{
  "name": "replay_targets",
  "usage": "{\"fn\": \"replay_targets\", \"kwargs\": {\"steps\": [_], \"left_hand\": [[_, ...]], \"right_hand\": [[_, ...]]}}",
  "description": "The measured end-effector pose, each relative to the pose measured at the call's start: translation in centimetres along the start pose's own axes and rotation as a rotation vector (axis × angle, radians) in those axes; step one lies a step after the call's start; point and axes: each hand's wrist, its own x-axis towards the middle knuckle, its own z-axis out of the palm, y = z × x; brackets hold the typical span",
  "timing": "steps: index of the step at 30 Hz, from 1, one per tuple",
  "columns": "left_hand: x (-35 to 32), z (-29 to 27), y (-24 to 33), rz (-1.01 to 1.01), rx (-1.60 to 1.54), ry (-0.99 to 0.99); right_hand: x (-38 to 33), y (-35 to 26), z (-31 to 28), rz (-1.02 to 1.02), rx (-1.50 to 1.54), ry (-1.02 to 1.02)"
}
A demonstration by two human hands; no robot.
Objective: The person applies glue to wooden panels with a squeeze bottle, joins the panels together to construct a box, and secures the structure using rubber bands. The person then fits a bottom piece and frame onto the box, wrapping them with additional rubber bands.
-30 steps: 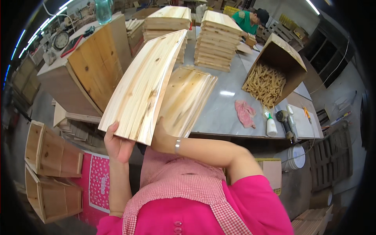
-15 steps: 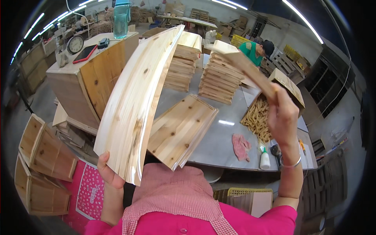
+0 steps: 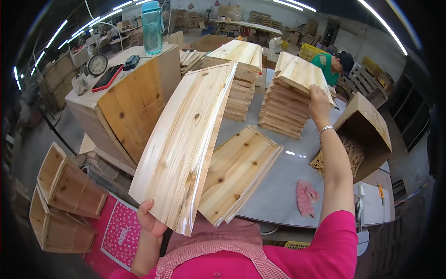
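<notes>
My left hand grips the lower corner of a pale, knotty wooden panel, which stands tilted up in front of me. My right hand reaches far out, its fingers closed on the right end of a light wooden panel. That panel lies on top of the right stack of wooden panels. Behind the raised panel, a second stack rises beside the first. More knotty panels, overlapping, lie at the table's near edge, partly hidden by the one I hold.
A tipped carton of small wooden pieces and a pink cloth are on the grey table. At left stands a wooden cabinet with a phone, clock and blue bottle. Wooden buckets sit lower left. A person works beyond.
My right hand has lowered its panel from a raised, edge-on position to flat on the right stack. The left hand still holds its panel. The whole view has shifted.
</notes>
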Motion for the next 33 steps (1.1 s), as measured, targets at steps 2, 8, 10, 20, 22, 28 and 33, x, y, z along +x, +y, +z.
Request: {"fn": "replay_targets", "kwargs": {"steps": [2, 8, 10, 20, 22, 28, 33], "left_hand": [[0.6, 0.3, 0.1, 0.004, 0.029, 0.010], [1.3, -1.8, 0.1, -0.018, -0.039, 0.010], [2.2, -1.9, 0.3, -0.030, -0.075, -0.014], [-1.8, -2.8, 2.0, -0.058, -0.061, -0.052], [-2.4, -2.9, 2.2, -0.042, -0.061, -0.049], [-3.4, -3.0, 3.2, -0.041, -0.140, -0.099], [-4.4, -1.8, 3.4, 0.021, -0.066, -0.113]], "right_hand": [[0.3, -0.9, 0.9, 0.025, -0.047, 0.029], [-9.4, -21.0, -8.8, 0.125, 0.706, -0.474], [-17.1, -29.5, -10.7, -0.147, 0.797, -0.465], [-24.4, -39.1, -13.5, -0.367, 0.589, -0.551], [-23.5, -39.5, -13.9, -0.408, 0.606, -0.542], [-20.0, -45.5, -13.0, -0.403, 1.070, -0.394], [-19.0, -50.8, -10.8, -0.449, 1.127, -0.301]]}}
